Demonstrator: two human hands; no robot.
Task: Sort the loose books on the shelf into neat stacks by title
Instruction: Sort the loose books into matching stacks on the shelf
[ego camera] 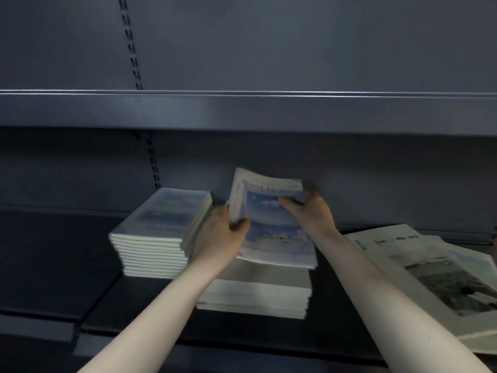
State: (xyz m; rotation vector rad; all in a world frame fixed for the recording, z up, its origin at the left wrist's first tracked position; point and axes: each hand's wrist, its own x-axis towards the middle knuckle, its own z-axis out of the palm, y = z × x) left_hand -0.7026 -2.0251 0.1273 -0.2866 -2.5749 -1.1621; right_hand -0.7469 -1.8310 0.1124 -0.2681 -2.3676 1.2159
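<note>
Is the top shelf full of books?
No, the upper shelf shows no books; the stacks sit on the lower shelf.

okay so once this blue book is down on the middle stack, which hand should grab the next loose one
Probably the right hand: the loose grey-photo books lie on its side. The left hand, gripping the blue-covered book, sits beside the neat left stack.

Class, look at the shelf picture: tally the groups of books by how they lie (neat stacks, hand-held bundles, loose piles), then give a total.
Neat stacks: 2, the left stack and the middle stack
Hand-held bundles: 1, the blue-cover books held by left hand and right hand
Loose piles: 1, the loose pile at right
Total: 4
</note>
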